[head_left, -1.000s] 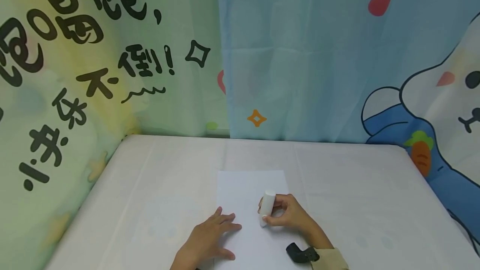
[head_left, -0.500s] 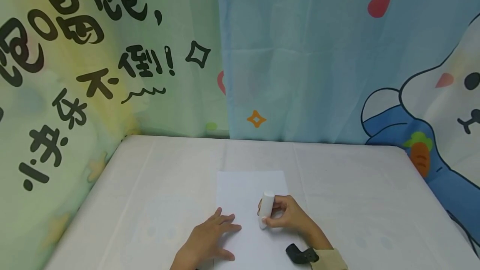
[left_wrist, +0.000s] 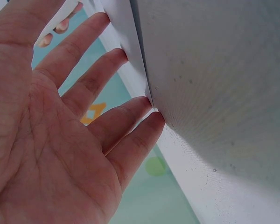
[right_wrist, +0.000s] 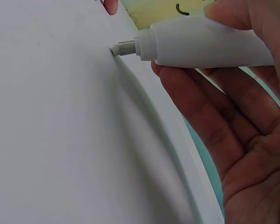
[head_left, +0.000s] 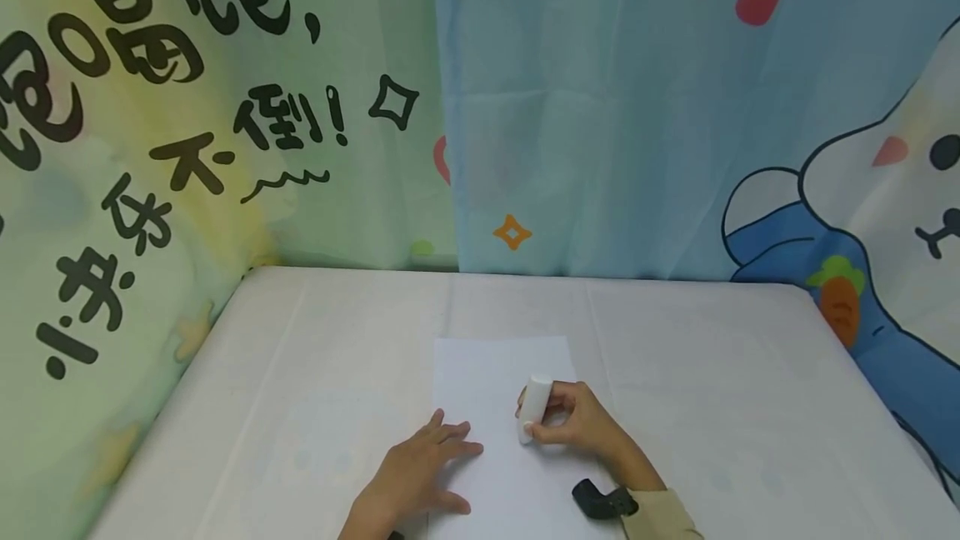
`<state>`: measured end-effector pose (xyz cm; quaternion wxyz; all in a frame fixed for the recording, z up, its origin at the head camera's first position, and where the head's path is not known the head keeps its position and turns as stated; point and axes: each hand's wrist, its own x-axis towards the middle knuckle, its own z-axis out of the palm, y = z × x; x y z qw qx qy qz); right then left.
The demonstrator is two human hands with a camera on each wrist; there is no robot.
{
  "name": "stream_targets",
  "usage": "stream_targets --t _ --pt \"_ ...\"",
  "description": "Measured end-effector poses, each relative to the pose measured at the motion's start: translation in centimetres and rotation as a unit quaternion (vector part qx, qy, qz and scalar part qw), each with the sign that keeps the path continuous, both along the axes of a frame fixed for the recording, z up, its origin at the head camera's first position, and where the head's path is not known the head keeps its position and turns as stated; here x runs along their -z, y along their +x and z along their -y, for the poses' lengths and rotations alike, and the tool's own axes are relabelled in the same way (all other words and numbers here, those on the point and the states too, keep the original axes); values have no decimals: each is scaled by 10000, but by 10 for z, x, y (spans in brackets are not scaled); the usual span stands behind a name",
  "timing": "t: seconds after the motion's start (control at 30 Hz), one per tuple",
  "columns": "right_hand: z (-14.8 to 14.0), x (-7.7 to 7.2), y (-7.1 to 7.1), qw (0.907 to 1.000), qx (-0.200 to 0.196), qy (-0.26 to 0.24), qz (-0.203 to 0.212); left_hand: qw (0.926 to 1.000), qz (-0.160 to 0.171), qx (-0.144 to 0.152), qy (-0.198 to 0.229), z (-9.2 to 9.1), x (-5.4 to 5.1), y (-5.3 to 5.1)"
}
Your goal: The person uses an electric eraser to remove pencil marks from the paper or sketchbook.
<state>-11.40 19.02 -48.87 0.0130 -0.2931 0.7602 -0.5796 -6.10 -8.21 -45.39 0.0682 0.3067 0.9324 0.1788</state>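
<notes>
A white sheet of paper (head_left: 487,373) lies on the white-covered table. My right hand (head_left: 592,432) pinches a white electric eraser (head_left: 534,408) between thumb and fingers, over the right part of the sheet. In the right wrist view the electric eraser (right_wrist: 196,42) has a slim metal tube at its end, with a pale eraser tip touching the paper. My left hand (head_left: 420,473) rests at the sheet's left edge, fingers spread. Seen by the left wrist camera, the left hand's fingertips (left_wrist: 151,116) touch the paper and the cloth beside it.
A white cloth (head_left: 315,373) covers the table around the sheet. Behind it hang a green printed curtain (head_left: 360,215) and a blue one (head_left: 600,148). A black strap piece (head_left: 603,500) sits at my right wrist by the beige sleeve (head_left: 660,515).
The head view has shifted slightly. My right hand has moved the electric eraser a very short way over the paper, first nearer, then farther off. The left hand stays in place.
</notes>
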Motion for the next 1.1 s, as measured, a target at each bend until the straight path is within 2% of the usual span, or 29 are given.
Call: stream_targets --t 0.43,0.8,1.1 --pt "-2 0 -2 9991 -346 -183 177 10000 72 -56 -30 -2 0 -1" --pt "-2 1 -1 9999 149 -23 63 10000 11 32 66 0 0 -2" --pt "-2 1 -3 9990 302 -237 -212 10000 -26 32 47 -1 -1 -2"
